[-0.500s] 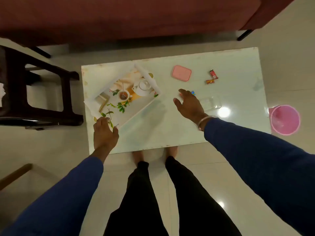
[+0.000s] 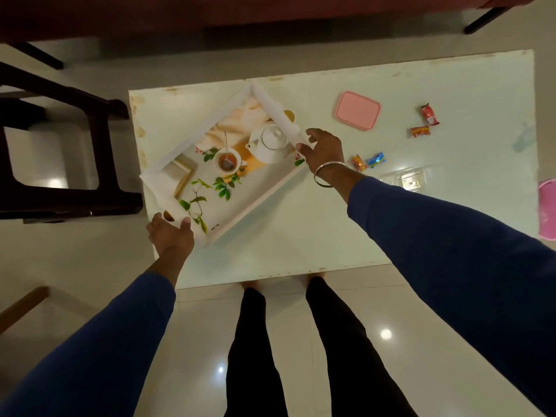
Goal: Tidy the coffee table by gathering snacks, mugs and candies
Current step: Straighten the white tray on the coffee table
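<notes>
A white tray [image 2: 192, 136] printed with a teapot, a cup and leaves lies diagonally on the left half of the pale coffee table [image 2: 316, 236]. My left hand [image 2: 171, 234] grips its near left corner. My right hand [image 2: 323, 149], with a metal bangle on the wrist, holds the rim at the tray's right corner. Just right of that hand lie an orange candy [image 2: 357, 162] and a blue candy [image 2: 376, 159]. Two red snack wrappers [image 2: 429, 114] [image 2: 420, 131] lie farther right. A pink lid [image 2: 358, 110] rests behind them, and a clear plastic box [image 2: 404, 179] sits near my right forearm.
A dark chair [image 2: 69, 164] stands close against the table's left edge. A red sofa [image 2: 240, 10] runs along the far side. A pink bin [image 2: 547, 213] is on the floor at the table's right end. My legs stand at the near edge.
My right hand has moved left from the candies to the tray's right corner and taken hold of the rim. My left hand stays on the tray's near corner.
</notes>
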